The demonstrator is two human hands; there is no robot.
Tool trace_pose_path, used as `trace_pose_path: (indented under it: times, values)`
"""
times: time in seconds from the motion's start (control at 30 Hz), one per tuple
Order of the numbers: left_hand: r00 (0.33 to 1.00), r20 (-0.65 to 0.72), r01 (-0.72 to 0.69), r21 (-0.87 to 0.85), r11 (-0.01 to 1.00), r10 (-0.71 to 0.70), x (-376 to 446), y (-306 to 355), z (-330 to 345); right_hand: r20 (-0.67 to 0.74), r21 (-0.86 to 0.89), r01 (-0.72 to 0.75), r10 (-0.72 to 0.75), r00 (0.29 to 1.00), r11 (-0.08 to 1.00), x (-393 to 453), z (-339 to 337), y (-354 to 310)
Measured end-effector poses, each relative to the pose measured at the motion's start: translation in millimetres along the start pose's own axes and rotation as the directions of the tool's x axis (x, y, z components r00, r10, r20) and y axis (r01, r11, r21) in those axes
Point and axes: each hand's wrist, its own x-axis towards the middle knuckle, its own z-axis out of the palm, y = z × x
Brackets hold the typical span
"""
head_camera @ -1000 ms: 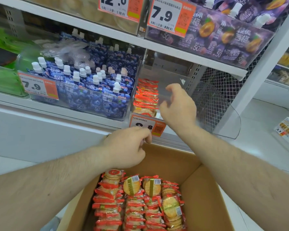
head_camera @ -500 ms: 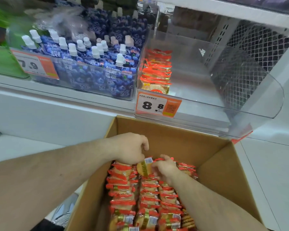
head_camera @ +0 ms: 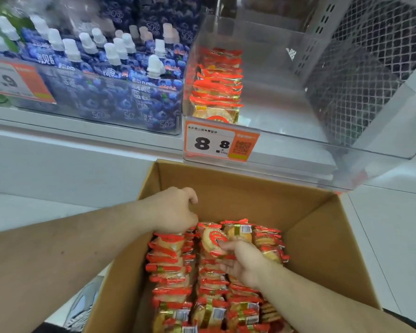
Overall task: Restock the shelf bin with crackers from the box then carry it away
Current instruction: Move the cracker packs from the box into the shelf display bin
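1. My right hand (head_camera: 244, 263) is down in the cardboard box (head_camera: 322, 236), its fingers (head_camera: 226, 246) curled onto the top cracker packet (head_camera: 213, 239) in the middle row, pinching it at its near edge.
2. My left hand (head_camera: 175, 210) sits at the far-left end of the packets with its fingers curled under; I cannot tell whether it holds a packet or only steadies the left row.
3. The crackers in the box (head_camera: 178, 272) stand on edge in tight rows, filling the near part of the box.
4. The clear shelf bin (head_camera: 298, 145) sits just above and behind the box, with one short row of crackers (head_camera: 216, 85) along its left wall and bare floor to the right.
5. I judge each packet light, with slick, crinkly film and brittle biscuits inside, so squeezing hard risks cracking them.
6. Best hold looks like the flat faces, thumb against fingers, lifting straight up out of the row, not by the crimped red seam.
7. A few packets pressed together as a block should travel fine if kept upright.
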Motion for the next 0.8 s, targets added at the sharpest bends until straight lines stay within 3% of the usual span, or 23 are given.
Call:
trace_pose_path:
  times: [0.1, 0.17, 0.23, 0.3, 0.37, 0.4, 0.47, 0.7, 0.8]
  values:
    - [0.987, -0.007, 0.159, -0.203, 0.966, -0.164, -1, 3, 0, 0.254, 0.117, 0.035, -0.063, 0.965, 0.993, -31, 20, -10]
    - [0.975, 0.048, 0.214, -0.442, 0.871, -0.215, -2, 5, 0, 0.387, 0.136, 0.066, -0.115, 0.915, 0.989, -46, 35, -18]
    - [0.972, 0.055, 0.220, -0.562, 0.797, -0.230, 0, 0, 1, 0.461, 0.146, 0.095, -0.153, 0.874, 0.985, -53, 43, -27]
    - [0.975, 0.023, 0.194, -0.580, 0.791, -0.223, 2, -5, 1, 0.330, 0.153, 0.150, -0.194, 0.924, 0.977, -42, 38, -36]
    - [0.981, 0.004, 0.162, -0.558, 0.814, -0.192, 1, -9, -1, -0.036, 0.088, 0.186, -0.184, 0.982, 0.978, -14, 18, -43]
    - [0.985, -0.001, 0.143, -0.552, 0.821, -0.172, 0, -10, -2, -0.209, 0.069, 0.183, -0.165, 0.964, 0.981, 0, 7, -44]
    - [0.991, 0.006, 0.116, -0.549, 0.828, -0.135, -1, -11, -4, -0.365, 0.031, 0.134, -0.114, 0.924, 0.990, 21, -14, -41]
    - [0.995, 0.046, 0.102, -0.533, 0.840, -0.092, -3, -11, -4, -0.205, 0.013, -0.044, 0.046, 0.978, 0.999, 40, -29, -19]
    - [0.997, 0.041, 0.079, -0.514, 0.854, -0.068, -6, -12, -6, -0.286, -0.080, -0.041, 0.017, 0.958, 0.996, 29, -29, -7]
